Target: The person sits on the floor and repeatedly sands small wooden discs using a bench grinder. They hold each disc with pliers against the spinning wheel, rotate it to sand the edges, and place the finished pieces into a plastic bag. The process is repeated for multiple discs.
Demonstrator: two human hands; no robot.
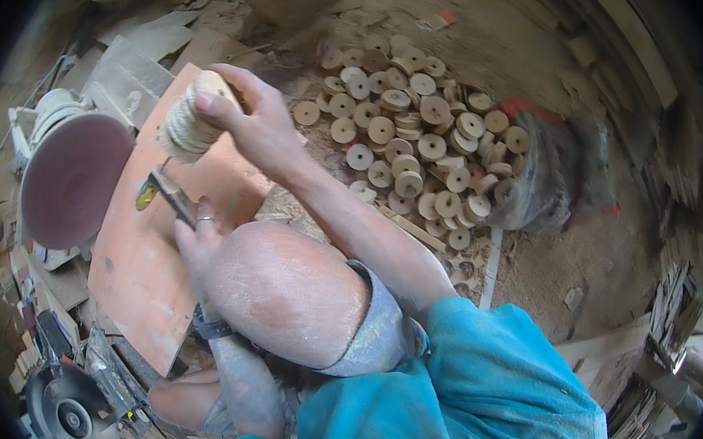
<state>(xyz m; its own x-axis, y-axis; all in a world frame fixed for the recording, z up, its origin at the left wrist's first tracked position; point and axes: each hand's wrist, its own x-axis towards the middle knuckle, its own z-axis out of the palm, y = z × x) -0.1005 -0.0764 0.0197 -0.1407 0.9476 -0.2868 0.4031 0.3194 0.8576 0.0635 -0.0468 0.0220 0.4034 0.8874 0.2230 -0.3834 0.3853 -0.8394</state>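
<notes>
My right hand point(247, 118) grips a wooden spool point(193, 122) wrapped with pale cord, holding it above the far end of a sloping, orange-tinted board point(143, 260). The thumb lies on the near side of the spool and the fingers go over its end. Below it, beside my bent knee, my left hand point(200, 231) is closed on a dark narrow tool point(173, 198) that points up and left toward the spool. Its exact kind cannot be made out. A small yellow-and-black piece point(145, 195) shows at the tool's left; whether it belongs to the tool is unclear.
A large round sanding disc point(75, 180) stands left of the board. An angle grinder point(71, 412) sits at the lower left. Beyond my right forearm lies a heap of drilled wooden discs point(417, 133), with a clear plastic bag point(539, 177) beside it. Wood scraps point(664, 322) line the right.
</notes>
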